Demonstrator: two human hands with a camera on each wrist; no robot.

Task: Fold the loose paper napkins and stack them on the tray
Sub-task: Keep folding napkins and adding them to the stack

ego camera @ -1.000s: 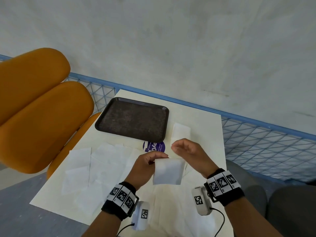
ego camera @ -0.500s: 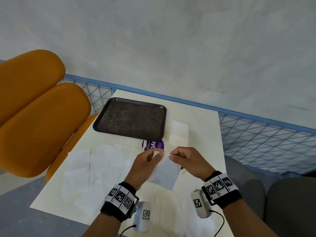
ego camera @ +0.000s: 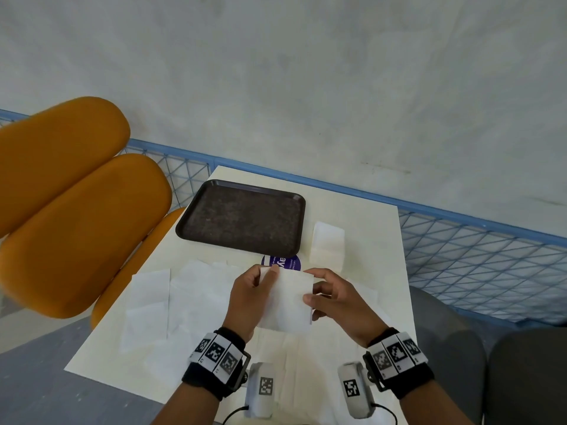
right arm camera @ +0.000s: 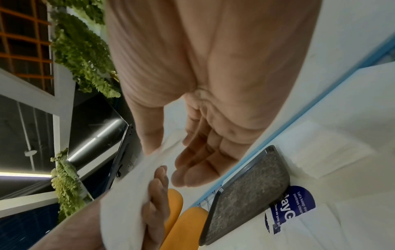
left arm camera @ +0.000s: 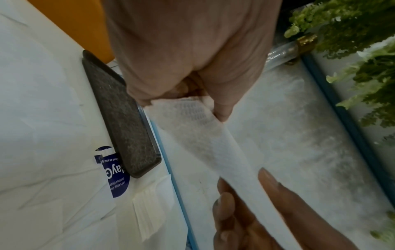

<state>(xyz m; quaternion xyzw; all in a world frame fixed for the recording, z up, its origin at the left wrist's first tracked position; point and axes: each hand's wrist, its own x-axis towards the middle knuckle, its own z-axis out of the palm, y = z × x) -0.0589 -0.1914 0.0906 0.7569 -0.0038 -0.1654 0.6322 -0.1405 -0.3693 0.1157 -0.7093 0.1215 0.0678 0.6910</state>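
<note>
Both hands hold one paper napkin (ego camera: 287, 297) above the desk's (ego camera: 374, 228) near edge: left hand (ego camera: 250, 297) pinches its top corner, right hand (ego camera: 336, 297) its side. Folding is underway; next, crease it and carry it to the empty tray (ego camera: 196, 223).

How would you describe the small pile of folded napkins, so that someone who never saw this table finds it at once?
Start at the dark tray at the far side of the white table. Just right of the tray, on the bare tabletop, sits the pile of folded napkins. Unlike the loose napkins spread flat nearer the person, it is a thick, compact white block.
</note>
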